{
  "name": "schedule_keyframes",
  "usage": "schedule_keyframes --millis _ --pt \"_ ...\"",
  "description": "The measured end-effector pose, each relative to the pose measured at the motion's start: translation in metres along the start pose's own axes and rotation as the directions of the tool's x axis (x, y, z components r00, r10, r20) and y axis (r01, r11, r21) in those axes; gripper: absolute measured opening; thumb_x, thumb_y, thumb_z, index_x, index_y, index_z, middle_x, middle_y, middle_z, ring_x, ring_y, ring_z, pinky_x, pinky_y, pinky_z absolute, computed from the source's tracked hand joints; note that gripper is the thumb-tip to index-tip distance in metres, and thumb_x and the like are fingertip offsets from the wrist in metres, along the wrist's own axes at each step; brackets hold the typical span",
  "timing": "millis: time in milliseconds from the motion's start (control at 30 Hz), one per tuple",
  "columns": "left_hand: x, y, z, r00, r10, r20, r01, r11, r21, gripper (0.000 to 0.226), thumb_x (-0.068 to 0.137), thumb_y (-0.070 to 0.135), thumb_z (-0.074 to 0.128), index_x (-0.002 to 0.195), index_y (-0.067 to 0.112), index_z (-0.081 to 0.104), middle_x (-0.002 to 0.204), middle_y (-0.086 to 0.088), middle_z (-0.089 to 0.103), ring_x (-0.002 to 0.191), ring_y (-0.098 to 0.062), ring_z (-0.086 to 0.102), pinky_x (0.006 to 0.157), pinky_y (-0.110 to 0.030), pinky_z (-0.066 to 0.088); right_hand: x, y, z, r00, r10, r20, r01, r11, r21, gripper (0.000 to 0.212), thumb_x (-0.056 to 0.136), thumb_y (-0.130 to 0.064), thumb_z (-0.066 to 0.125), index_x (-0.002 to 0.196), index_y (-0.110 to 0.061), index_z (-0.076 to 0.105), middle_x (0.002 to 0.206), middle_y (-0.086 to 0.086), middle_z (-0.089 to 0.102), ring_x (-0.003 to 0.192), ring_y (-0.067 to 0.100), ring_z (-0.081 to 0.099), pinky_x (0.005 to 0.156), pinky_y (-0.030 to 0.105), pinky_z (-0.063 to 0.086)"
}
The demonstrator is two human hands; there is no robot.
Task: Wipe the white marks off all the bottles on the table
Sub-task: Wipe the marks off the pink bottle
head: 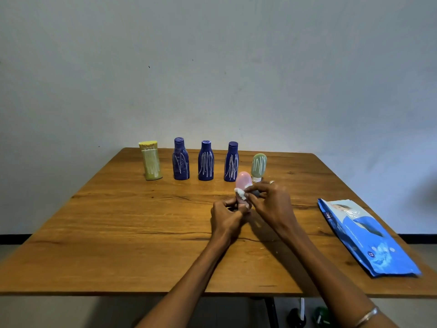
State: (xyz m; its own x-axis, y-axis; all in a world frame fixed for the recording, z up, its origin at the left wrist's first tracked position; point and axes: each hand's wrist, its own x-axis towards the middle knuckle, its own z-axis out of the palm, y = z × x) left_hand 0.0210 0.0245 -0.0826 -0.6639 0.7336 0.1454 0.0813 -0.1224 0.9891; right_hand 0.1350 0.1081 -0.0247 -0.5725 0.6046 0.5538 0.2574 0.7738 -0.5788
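Pink rounded bottle [243,182] gripped by left hand [227,216]; right hand [269,201] pinches crumpled white wipe [240,191] against it.

Five bottles stand upright in a row along the far part of the tabletop [142,233], each scribbled with white marks: a yellow-green bottle [150,160] at the left end, then three dark blue bottles [181,159] [206,161] [231,162], then a small pale green bottle [258,167] resting on its clear cap. A sixth, pink bottle [243,182] is held upright just in front of them, with a white wipe [240,192] pressed to its side; its surface looks mostly clean, though blur hides detail.
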Motion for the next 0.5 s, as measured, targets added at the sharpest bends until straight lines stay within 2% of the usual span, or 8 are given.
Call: schedule_keyframes --millis 67,133,167,333,433,500 --pt "-0.001 0.000 0.002 1.000 -0.012 0.013 0.012 0.999 -0.039 0.040 0.069 0.030 0.084 0.102 0.008 0.078 0.094 -0.011 0.079 0.090 -0.031 0.076 0.076 -0.051 0.064 0.011 0.002 0.000 0.994 -0.012 -0.110 0.011 1.000 -0.007 0.026 0.086 -0.008 0.080 0.111 -0.011 0.077 0.113 0.011 0.076 0.097 0.018 0.074 0.082 0.025 0.061" --pt "-0.001 -0.002 0.004 0.999 -0.048 -0.006 0.047 0.997 -0.068 0.058 0.060 0.037 0.087 0.106 0.004 0.076 0.095 -0.013 0.078 0.090 -0.034 0.076 0.073 -0.048 0.064 0.021 0.001 0.001 0.980 0.004 -0.197 -0.001 1.000 0.013 0.029 0.085 -0.005 0.079 0.113 -0.010 0.076 0.114 0.013 0.076 0.099 0.021 0.075 0.081 0.023 0.059" --pt "-0.001 -0.003 0.004 0.998 -0.055 -0.015 0.054 0.997 -0.062 0.058 0.060 0.036 0.088 0.107 0.003 0.076 0.096 -0.013 0.078 0.090 -0.034 0.076 0.073 -0.048 0.064 0.024 0.001 0.002 0.977 0.013 -0.211 -0.007 1.000 0.028 0.029 0.085 -0.004 0.079 0.113 -0.011 0.077 0.115 0.012 0.075 0.100 0.021 0.074 0.081 0.022 0.058" --pt "0.002 -0.003 0.000 1.000 -0.008 0.007 0.008 0.999 0.051 0.022 0.079 0.018 0.082 0.100 0.013 0.078 0.093 -0.004 0.079 0.088 -0.022 0.077 0.078 -0.050 0.063 0.013 -0.004 0.012 0.984 -0.048 -0.169 0.058 0.997 0.051 0.019 0.087 -0.021 0.080 0.105 -0.014 0.077 0.107 0.003 0.072 0.092 0.007 0.068 0.079 0.018 0.058" --pt "0.003 -0.004 -0.002 0.999 -0.037 -0.033 0.039 0.997 0.068 0.019 0.078 0.019 0.080 0.097 0.022 0.080 0.092 0.001 0.080 0.088 -0.020 0.077 0.076 -0.052 0.063 -0.003 -0.001 0.015 0.993 -0.049 -0.109 0.050 0.999 0.009 0.018 0.086 -0.019 0.081 0.103 -0.014 0.079 0.105 0.003 0.073 0.089 0.002 0.065 0.074 0.002 0.049" --pt "0.007 -0.008 -0.003 0.997 -0.046 -0.056 0.051 0.995 0.080 0.021 0.076 0.023 0.079 0.097 0.028 0.080 0.092 0.005 0.079 0.089 -0.018 0.077 0.077 -0.051 0.063 -0.013 0.002 0.015 0.997 -0.026 -0.067 0.027 1.000 0.002 0.017 0.086 -0.016 0.082 0.103 -0.016 0.080 0.102 0.002 0.074 0.087 0.004 0.067 0.073 0.002 0.050"
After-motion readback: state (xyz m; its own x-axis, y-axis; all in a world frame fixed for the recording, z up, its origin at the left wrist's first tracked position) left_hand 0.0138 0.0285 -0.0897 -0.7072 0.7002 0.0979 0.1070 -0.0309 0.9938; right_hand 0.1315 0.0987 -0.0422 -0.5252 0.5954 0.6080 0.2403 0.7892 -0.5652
